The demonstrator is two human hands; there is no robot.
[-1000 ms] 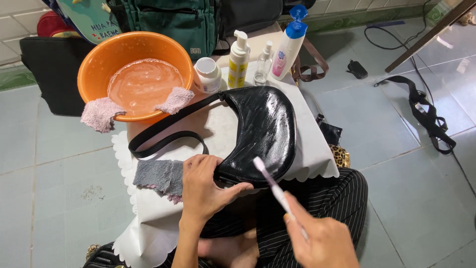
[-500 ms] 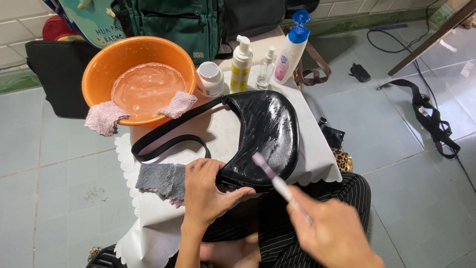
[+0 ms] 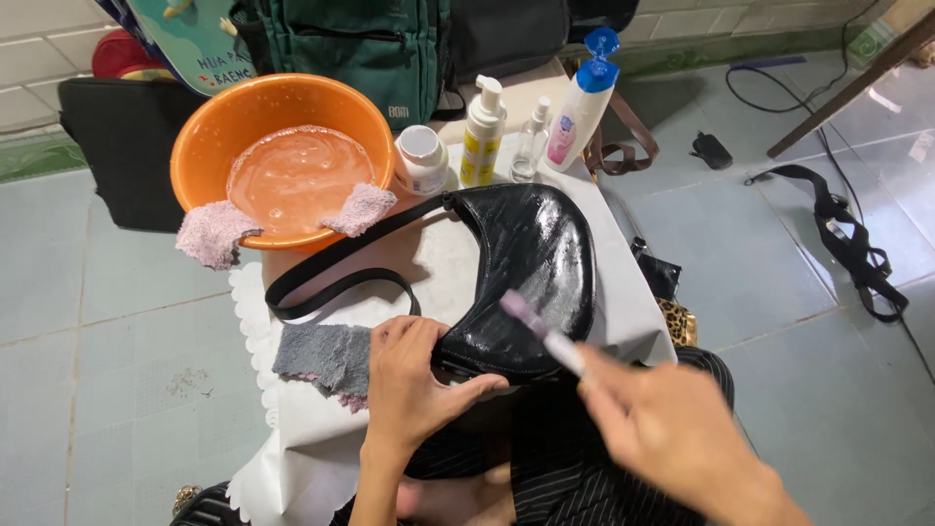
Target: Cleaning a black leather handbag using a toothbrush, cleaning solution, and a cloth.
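Pinning the near edge of a glossy black shoulder bag point(image 3: 531, 278) against the bench point(image 3: 429, 258), the left hand point(image 3: 414, 380) sits at lower centre of the frame, thumb stretched right along the bag's lower rim, fingers curled over it. The crescent-shaped bag lies at centre, its long axis running from upper centre down toward the person's lap; its black strap point(image 3: 341, 273) loops off to the left.

Coming in from the lower right, the right hand point(image 3: 672, 429) is closed around the handle of a toothbrush point(image 3: 541, 329) and looks blurred. The brush slants up and to the left, its head over the bag's lower half, just right of the left thumb; whether the bristles touch the surface cannot be told.

A grey cloth point(image 3: 321, 356) lies just left of the left hand. An orange basin point(image 3: 200, 146) of soapy water sits at upper left, with bottles along the bench's far edge.
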